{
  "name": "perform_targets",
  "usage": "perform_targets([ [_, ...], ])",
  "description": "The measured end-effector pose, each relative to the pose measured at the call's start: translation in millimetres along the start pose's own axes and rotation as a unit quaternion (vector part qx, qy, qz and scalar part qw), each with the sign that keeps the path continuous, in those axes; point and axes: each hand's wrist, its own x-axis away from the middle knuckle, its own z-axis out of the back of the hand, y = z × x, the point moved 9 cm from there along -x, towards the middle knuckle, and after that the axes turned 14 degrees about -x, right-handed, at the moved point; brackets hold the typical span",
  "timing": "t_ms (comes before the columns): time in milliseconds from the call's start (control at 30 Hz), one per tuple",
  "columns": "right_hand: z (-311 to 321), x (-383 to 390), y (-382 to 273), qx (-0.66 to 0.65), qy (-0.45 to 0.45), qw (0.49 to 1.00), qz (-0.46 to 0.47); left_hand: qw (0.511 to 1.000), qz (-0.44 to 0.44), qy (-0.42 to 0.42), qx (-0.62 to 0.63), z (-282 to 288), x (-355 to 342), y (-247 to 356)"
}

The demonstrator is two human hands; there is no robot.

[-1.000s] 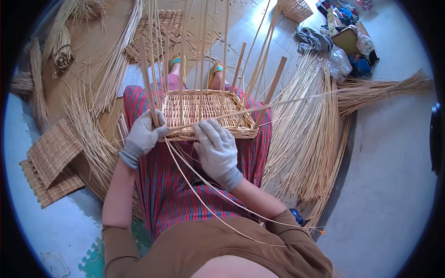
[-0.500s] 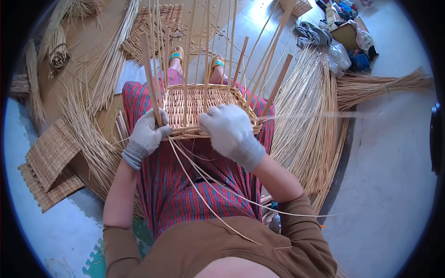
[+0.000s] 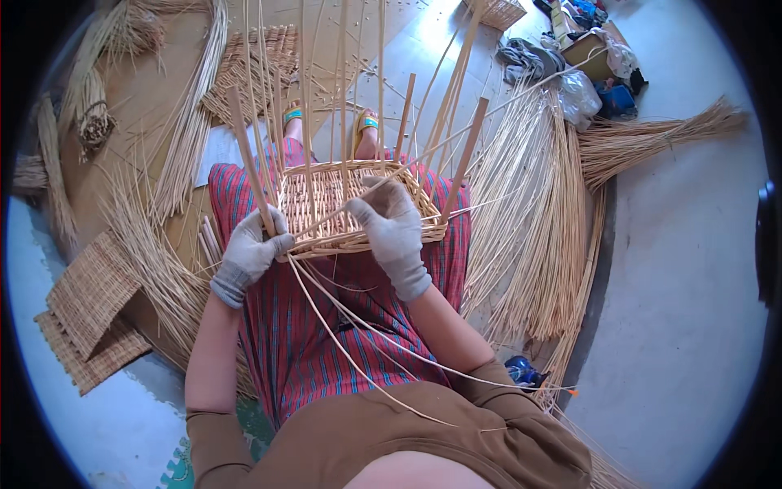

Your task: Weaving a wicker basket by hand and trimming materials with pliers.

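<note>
On my lap rests a shallow wicker basket (image 3: 346, 243), its woven bottom facing up at me. Thin upright reeds and thicker corner sticks rise from its edge. My left hand (image 3: 254, 251), in a pale work glove, grips the near left corner around a thick stick (image 3: 247, 151). My right hand (image 3: 393, 232), gloved too, is above the near edge, thumb and fingers closed on a long reed strand (image 3: 452, 134). That strand runs from the near left corner through the hand and up to the far right. Several loose reed ends (image 3: 358, 326) trail from the corner toward my waist.
A big spread of reeds (image 3: 529, 220) lies on the floor to my right, beside a tied bundle (image 3: 652, 143). More reeds (image 3: 159, 236) and two woven mats (image 3: 94, 285) are at my left. Another woven piece (image 3: 269, 53) lies beyond my feet. Clothes and bags (image 3: 578, 94) sit far right.
My right hand has turned so its palm opens upward, and the strand now rises to the far right instead of sweeping sideways. My left hand keeps its hold on the corner.
</note>
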Motion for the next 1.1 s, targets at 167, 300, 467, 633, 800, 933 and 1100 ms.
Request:
perform_targets([
  [167, -67.9, -17.0, -40.7, 0.051, -0.156, 0.971, 0.173, 0.996, 0.015, 0.064, -0.052, -0.3, 0.5, -3.5],
  [300, -122.2, -44.3, -57.5, 0.305, -0.133, 0.929, 0.160, 0.983, -0.018, 0.132, -0.127, 5.1, 2.2, 6.1],
  [467, -115.3, -7.6, -88.4, 0.092, -0.210, 0.937, 0.264, 0.966, -0.048, 0.166, -0.194, 8.8, 3.8, 6.2],
  [633, -25.3, 17.8, -66.7, 0.329, -0.046, 0.918, 0.217, 0.982, -0.013, 0.145, -0.119, 6.6, 2.6, -8.3],
  [800, -77.3, 20.8, -47.4, 0.395, -0.151, 0.851, 0.311, 0.985, -0.004, 0.130, -0.110, 4.7, 2.0, -7.1],
  [933, -91.2, 14.9, -23.8, 0.412, -0.180, 0.848, 0.281, 0.983, 0.030, 0.132, -0.127, 6.5, 2.3, -13.3],
  [1100, -98.9, -2.4, 5.8, 0.506, -0.178, 0.836, 0.113, 0.987, -0.018, 0.128, -0.092, 2.4, 4.8, -7.6],
])
